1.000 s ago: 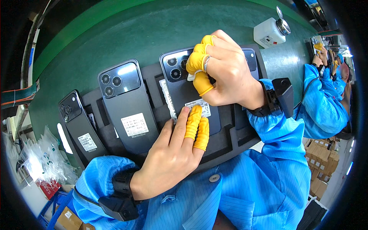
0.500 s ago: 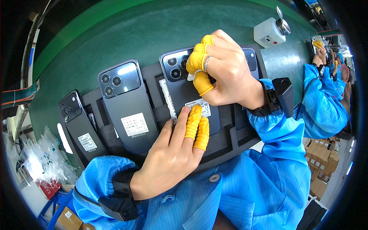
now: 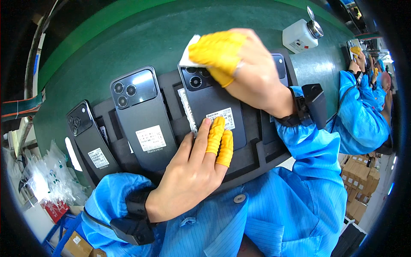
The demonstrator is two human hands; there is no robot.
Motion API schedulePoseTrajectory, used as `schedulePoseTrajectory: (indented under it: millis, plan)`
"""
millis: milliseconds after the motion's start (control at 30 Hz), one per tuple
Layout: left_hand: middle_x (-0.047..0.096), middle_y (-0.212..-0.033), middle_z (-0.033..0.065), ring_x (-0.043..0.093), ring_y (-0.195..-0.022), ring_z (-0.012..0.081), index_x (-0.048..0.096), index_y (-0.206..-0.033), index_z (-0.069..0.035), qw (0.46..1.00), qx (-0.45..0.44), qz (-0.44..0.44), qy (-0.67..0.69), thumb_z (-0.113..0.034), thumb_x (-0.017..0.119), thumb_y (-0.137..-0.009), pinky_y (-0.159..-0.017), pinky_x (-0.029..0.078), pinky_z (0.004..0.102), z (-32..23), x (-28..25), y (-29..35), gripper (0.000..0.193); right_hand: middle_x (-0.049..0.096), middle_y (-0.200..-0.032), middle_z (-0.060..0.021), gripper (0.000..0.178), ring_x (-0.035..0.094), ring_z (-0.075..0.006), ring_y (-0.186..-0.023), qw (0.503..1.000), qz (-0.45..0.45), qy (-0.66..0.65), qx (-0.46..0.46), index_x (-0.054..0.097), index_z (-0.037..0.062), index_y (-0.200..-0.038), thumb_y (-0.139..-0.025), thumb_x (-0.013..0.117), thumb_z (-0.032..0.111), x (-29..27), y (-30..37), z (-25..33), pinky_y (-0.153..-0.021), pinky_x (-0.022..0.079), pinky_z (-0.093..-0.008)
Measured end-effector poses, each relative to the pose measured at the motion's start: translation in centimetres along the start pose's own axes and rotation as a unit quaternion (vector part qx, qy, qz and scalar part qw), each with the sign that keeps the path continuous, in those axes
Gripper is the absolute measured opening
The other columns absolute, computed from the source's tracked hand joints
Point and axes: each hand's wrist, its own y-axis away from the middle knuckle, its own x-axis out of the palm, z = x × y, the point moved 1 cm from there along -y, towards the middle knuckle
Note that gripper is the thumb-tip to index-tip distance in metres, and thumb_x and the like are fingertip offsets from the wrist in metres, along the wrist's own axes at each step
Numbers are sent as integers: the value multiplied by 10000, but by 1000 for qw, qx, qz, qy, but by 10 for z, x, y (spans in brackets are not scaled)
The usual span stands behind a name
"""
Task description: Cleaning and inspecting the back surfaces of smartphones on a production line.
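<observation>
A dark smartphone (image 3: pixel 214 99) lies back up in a black foam tray (image 3: pixel 245 171), with a white label on its lower half. Bent over the phone's top left corner, my right hand (image 3: pixel 248 64) pinches a white wipe (image 3: pixel 187 55) against the camera area. Motion blurs its fingers, which wear yellow finger cots. My left hand (image 3: pixel 188 182) rests on the phone's lower part, fingers stretched out over the label, two of them in yellow cots. Part of the camera block is hidden by the wipe and right hand.
Two more smartphones lie to the left, a large one (image 3: pixel 143 118) and a smaller one (image 3: pixel 90 139). Another phone (image 3: pixel 280 64) is partly behind my right arm. A white dispenser bottle (image 3: pixel 299 37) stands on the green table (image 3: pixel 141 40). Clear plastic bags (image 3: pixel 53 175) hang at left.
My right hand has swept left and up to the phone's top corner, and the wipe now shows beyond its fingers. The left hand has stayed in place.
</observation>
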Motion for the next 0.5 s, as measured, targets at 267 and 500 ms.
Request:
schedulePoseTrajectory:
  millis: [267,500]
  plan:
    - [638,-1065,257,545,-1192,406,579,-1210,53,1000,-5,-12,7,-178,524,-851,-926,502,414,-1,2,1,430,648,-734,-46,135,636,-207,-737,999,29,-15,-25,672,64,-769,-640,696,97,8,4,5,-870,491,-384]
    - [622,-1169,218,559,-1186,342,653,-1120,23,999,-31,-12,14,-167,641,-730,-933,507,395,-2,-2,0,433,711,-911,-110,272,676,-250,-813,995,87,-43,-16,718,28,-885,-615,746,14,0,0,9,-875,519,-426]
